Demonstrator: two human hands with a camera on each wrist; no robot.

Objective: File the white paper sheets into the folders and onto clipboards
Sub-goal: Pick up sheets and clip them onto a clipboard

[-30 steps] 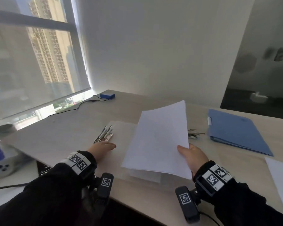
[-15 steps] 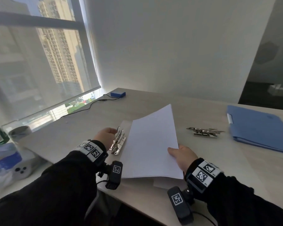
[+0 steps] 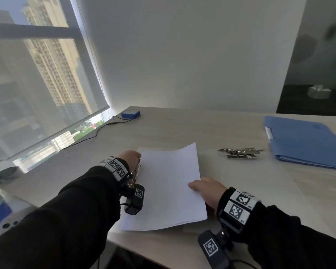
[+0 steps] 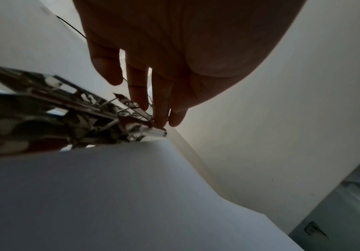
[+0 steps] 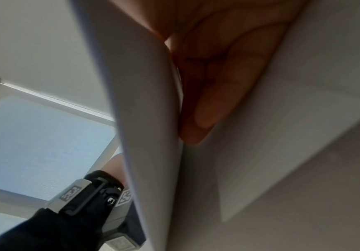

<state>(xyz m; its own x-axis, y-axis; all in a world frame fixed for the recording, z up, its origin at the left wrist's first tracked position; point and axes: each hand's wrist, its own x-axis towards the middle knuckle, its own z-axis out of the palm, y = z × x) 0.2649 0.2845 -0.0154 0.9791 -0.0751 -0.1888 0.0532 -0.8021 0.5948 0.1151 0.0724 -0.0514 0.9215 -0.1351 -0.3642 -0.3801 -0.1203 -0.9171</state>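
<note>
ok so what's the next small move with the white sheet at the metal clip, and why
Probably slide the white paper sheet further left, under the silver metal clip, then let the clip close. The left hand rests straight fingers on the clip lever, the sheet's edge sits right at the clip, and the right hand pinches the opposite edge, lifted off the clear board.

Office: desk [image 3: 182,129], blue folder [image 3: 303,140], high-rise window [image 3: 37,74].

Two clips [image 3: 241,153], one blue folder [image 3: 306,142]
</note>
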